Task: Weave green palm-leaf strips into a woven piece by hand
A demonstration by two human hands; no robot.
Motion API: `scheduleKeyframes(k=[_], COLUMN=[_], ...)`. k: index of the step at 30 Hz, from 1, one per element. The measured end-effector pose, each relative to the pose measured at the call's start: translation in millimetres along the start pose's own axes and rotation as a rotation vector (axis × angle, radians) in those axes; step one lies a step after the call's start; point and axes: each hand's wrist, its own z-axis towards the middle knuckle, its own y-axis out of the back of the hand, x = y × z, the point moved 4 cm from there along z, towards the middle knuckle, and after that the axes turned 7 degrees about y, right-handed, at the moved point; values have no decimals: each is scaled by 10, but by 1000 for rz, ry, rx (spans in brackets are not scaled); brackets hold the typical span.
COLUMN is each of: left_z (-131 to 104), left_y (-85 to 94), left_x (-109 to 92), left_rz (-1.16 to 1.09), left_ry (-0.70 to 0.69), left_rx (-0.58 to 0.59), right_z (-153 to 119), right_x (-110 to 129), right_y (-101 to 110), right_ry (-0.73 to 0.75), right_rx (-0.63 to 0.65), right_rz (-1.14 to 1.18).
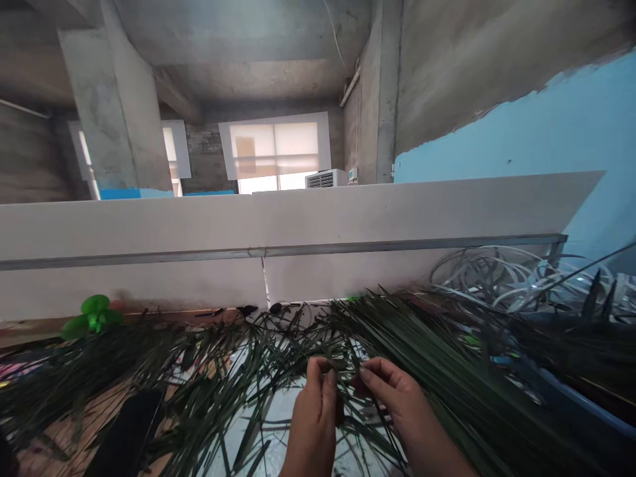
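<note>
Low in the middle of the head view, my left hand (pixel 317 404) is closed in a pinch, with thumb and forefinger together. A small dark piece, apparently of leaf, shows beside its fingers. Just to the right, my right hand (pixel 397 397) pinches a thin dark green leaf strip (pixel 356 383), its thumb against the forefinger. A narrow gap separates the two sets of fingertips. Loose cut leaf strips (pixel 209 404) lie scattered under and left of the hands. A thick bundle of long green leaves (pixel 422 351) fans out beside my right hand.
A dark flat rectangular object (pixel 126 430) lies at the lower left, with a bright green plastic item (pixel 94 315) behind it. White panels (pixel 338 215) with a metal rail (pixel 322 248) stand at the back. Coiled white strips (pixel 497 278) and a blue tub (pixel 586 401) are on the right.
</note>
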Motion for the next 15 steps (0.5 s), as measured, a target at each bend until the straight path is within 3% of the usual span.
scheduleKeyframes(k=[7, 15], left_z=[17, 44], left_y=[115, 98], left_x=[-182, -57], left_rz=[-55, -302], left_ry=[-180, -43], left_rx=[-70, -79], right_z=[33, 100], right_x=[-31, -184], right_y=[-29, -35], right_ry=[25, 125], right_rx=[50, 184], right_rz=[13, 0])
